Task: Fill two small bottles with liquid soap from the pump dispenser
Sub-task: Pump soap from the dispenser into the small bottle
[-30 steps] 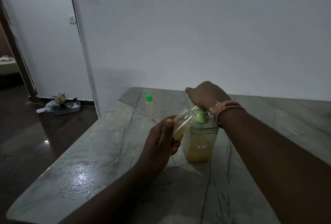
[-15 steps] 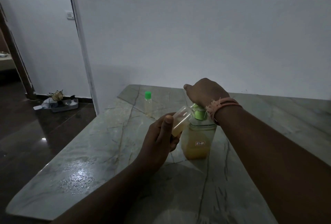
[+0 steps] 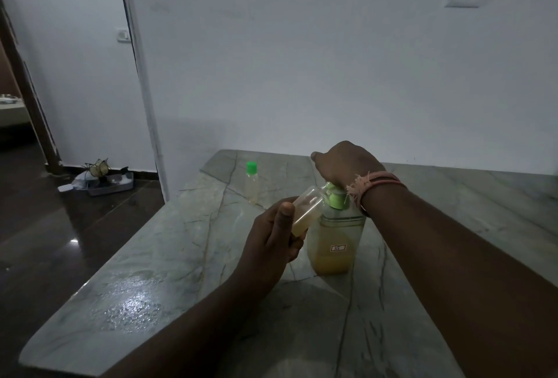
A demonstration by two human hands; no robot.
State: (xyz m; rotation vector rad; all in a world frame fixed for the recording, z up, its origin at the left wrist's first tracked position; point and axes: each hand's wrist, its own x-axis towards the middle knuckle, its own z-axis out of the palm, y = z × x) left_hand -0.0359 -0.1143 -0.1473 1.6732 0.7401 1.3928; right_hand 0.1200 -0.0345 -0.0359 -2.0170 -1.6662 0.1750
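small bottle [image 3: 305,209] still tilted at pump dispenser [image 3: 334,232]

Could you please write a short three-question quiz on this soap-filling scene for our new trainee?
1. True or false: the right hand rests on top of the pump dispenser.
2. Which hand holds the uncapped small bottle tilted at the dispenser's spout?
3. Multiple choice: the capped small bottle with the green lid stands A) inside the left hand, B) on the marble table beyond the hands, C) on the floor.

Key: 1 true. 2 the left hand. 3 B.
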